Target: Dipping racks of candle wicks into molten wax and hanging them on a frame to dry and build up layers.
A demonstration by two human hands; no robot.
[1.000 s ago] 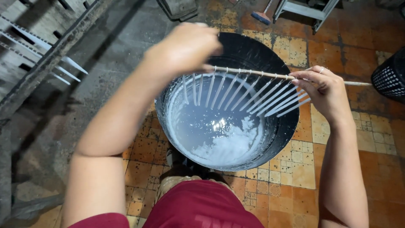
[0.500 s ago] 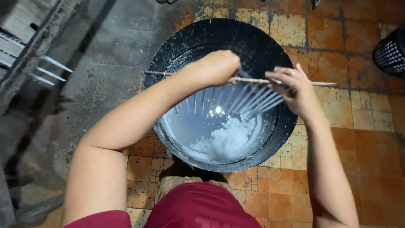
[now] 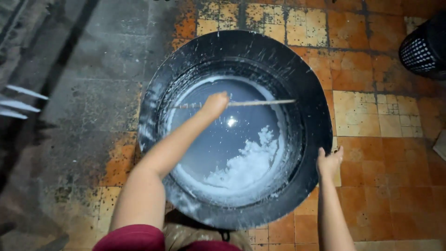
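Note:
A large black tub [image 3: 316, 93] stands on the tiled floor, holding pale milky liquid [image 3: 223, 153] with white foam at the lower right. My left hand [image 3: 214, 103] reaches down inside the tub and grips a thin wooden stick [image 3: 260, 102] that lies level across the liquid. The white rods that hung from the stick are hidden below the surface. My right hand [image 3: 329, 161] rests on the tub's right rim, fingers spread over the edge.
Orange and yellow worn tiles [image 3: 371, 116] cover the floor to the right, dark stained concrete [image 3: 83, 102] to the left. A black perforated basket [image 3: 425, 46] stands at the top right. White pointed rods [image 3: 21, 102] stick in from the left edge.
The stick with its white rods has gone down into the liquid. My right hand has let go of the stick and moved onto the tub's rim. The view has shifted over the tub.

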